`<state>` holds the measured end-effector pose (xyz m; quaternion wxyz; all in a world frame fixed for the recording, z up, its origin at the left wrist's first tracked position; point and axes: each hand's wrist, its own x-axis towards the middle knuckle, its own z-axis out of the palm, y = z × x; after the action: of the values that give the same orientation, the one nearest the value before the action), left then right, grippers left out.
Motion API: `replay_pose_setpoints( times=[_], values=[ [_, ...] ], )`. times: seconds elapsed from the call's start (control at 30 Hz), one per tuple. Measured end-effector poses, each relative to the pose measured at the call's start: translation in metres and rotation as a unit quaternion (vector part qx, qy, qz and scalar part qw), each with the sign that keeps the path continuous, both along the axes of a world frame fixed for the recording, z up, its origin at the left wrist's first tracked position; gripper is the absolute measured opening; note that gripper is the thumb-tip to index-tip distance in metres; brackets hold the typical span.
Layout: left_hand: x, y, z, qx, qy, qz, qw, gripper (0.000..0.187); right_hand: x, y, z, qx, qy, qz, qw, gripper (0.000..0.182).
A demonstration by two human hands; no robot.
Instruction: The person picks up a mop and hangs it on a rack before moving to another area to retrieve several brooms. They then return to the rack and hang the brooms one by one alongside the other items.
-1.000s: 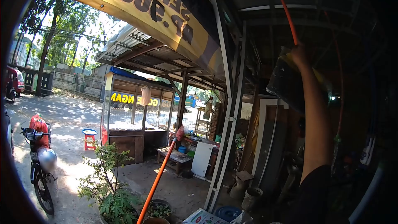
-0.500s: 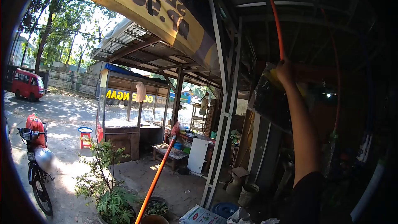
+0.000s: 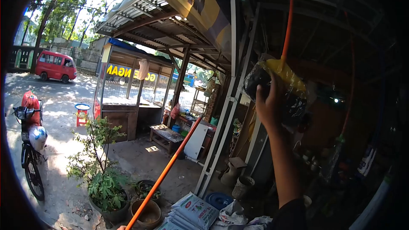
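Observation:
A black and yellow brush head (image 3: 294,86) in clear plastic hangs at upper right, with an orange handle (image 3: 289,21) rising from it. My right hand (image 3: 270,102) is raised against the wrapping, its thumb and fingers apart. A second orange pole (image 3: 164,172) slants from the bottom edge up to the middle. Only a sliver of my left hand (image 3: 122,228) shows, at this pole's lower end, closed round it.
A metal post (image 3: 227,110) stands left of my right arm. Potted plants (image 3: 106,187), printed sacks (image 3: 194,213), a blue lid (image 3: 218,200) and buckets (image 3: 243,186) are on the ground. Beyond are a glass stall (image 3: 121,117), a loaded motorbike (image 3: 30,145) and a red van (image 3: 55,66).
My right hand has come off the upper orange handle and moved down to the wrapped brush head. The view has shifted, and the red van has moved right. My left hand now shows slightly.

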<state>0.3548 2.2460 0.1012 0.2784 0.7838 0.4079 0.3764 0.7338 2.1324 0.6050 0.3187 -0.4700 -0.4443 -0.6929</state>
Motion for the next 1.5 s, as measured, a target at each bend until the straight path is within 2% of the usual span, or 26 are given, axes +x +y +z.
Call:
replay_pose_setpoints(
  times=[0.07,0.13,0.17,0.2,0.23,0.3,0.37,0.4,0.47,0.53,0.6,0.63,0.67,0.73,0.87,0.93,0.97,1.0,1.07,1.1,1.13,1.2,1.23,1.43,1.5],
  values=[
    [0.027,0.010,-0.015,0.024,-0.064,0.074,0.995,0.022,-0.024,0.000,-0.089,-0.150,0.112,0.155,0.970,0.042],
    [0.049,0.014,-0.008,0.040,-0.072,0.068,0.994,0.021,-0.065,-0.010,-0.184,-0.272,0.217,0.193,0.918,0.040],
    [0.058,0.011,0.002,0.012,-0.079,0.056,0.995,0.025,-0.073,-0.009,-0.233,-0.324,0.283,0.275,0.860,0.042],
    [0.067,0.007,0.014,-0.013,-0.087,0.045,0.995,0.030,-0.087,-0.014,-0.280,-0.365,0.349,0.255,0.825,0.046],
    [0.079,0.003,0.022,-0.022,-0.112,0.036,0.993,0.029,-0.095,-0.018,-0.326,-0.403,0.435,0.279,0.755,0.051],
    [0.100,-0.004,0.032,-0.042,-0.151,0.006,0.988,0.029,-0.114,-0.029,-0.405,-0.428,0.478,0.256,0.723,0.057],
    [0.122,-0.011,0.030,-0.060,-0.197,-0.052,0.977,0.031,-0.129,-0.045,-0.463,-0.460,0.555,0.222,0.656,0.061],
    [0.135,-0.015,0.027,-0.065,-0.230,-0.089,0.967,0.032,-0.138,-0.057,-0.478,-0.477,0.549,0.191,0.659,0.064],
    [0.159,-0.032,0.023,-0.154,-0.265,-0.163,0.938,0.029,-0.143,-0.076,-0.496,-0.525,0.558,0.143,0.626,0.064],
    [0.189,-0.054,0.018,-0.138,-0.309,-0.227,0.913,0.027,-0.142,-0.097,-0.499,-0.533,0.552,0.132,0.628,0.058],
    [0.210,-0.081,0.014,-0.217,-0.295,-0.267,0.891,0.026,-0.129,-0.109,-0.508,-0.509,0.466,0.017,0.724,0.048],
    [0.214,-0.104,0.036,-0.253,-0.309,-0.284,0.872,0.026,-0.122,-0.115,-0.509,-0.463,0.453,0.054,0.760,0.043],
    [0.223,-0.113,0.035,-0.253,-0.303,-0.281,0.875,0.026,-0.112,-0.121,-0.508,-0.474,0.459,0.086,0.747,0.043],
    [0.234,-0.128,0.052,-0.260,-0.333,-0.317,0.849,0.025,-0.105,-0.139,-0.488,-0.384,0.401,0.125,0.822,0.038],
    [0.245,-0.156,0.092,-0.255,-0.341,-0.375,0.824,0.028,-0.091,-0.160,-0.451,-0.324,0.401,0.137,0.846,0.027],
    [0.246,-0.159,0.114,-0.201,-0.260,-0.424,0.844,0.041,-0.089,-0.173,-0.416,-0.341,0.436,0.089,0.828,0.022],
    [0.239,-0.161,0.135,-0.170,-0.209,-0.460,0.846,0.055,-0.081,-0.174,-0.410,-0.291,0.388,0.082,0.871,0.019],
    [0.232,-0.162,0.151,-0.165,-0.205,-0.466,0.844,0.055,-0.072,-0.176,-0.404,-0.283,0.389,0.080,0.873,0.019],
    [0.219,-0.161,0.177,-0.019,-0.118,-0.496,0.860,0.063,-0.053,-0.180,-0.386,-0.254,0.368,0.052,0.893,0.021],
    [0.213,-0.162,0.187,0.055,-0.104,-0.473,0.873,0.064,-0.045,-0.184,-0.374,-0.245,0.367,0.050,0.896,0.021],
    [0.206,-0.161,0.194,0.063,-0.104,-0.478,0.870,0.064,-0.037,-0.188,-0.360,-0.242,0.354,0.016,0.904,0.022],
    [0.193,-0.156,0.208,0.174,-0.123,-0.407,0.888,0.061,-0.024,-0.194,-0.323,-0.227,0.335,-0.022,0.914,0.023],
    [0.187,-0.153,0.212,0.136,-0.146,-0.420,0.885,0.056,-0.024,-0.198,-0.298,-0.222,0.314,-0.049,0.922,0.025],
    [0.165,-0.120,0.202,0.114,-0.201,-0.464,0.855,0.055,-0.037,-0.211,-0.162,-0.128,0.194,-0.160,0.959,0.034],
    [0.163,-0.100,0.192,0.090,-0.201,-0.482,0.848,0.056,-0.062,-0.216,-0.106,-0.112,0.212,-0.273,0.932,0.037]
  ],
)
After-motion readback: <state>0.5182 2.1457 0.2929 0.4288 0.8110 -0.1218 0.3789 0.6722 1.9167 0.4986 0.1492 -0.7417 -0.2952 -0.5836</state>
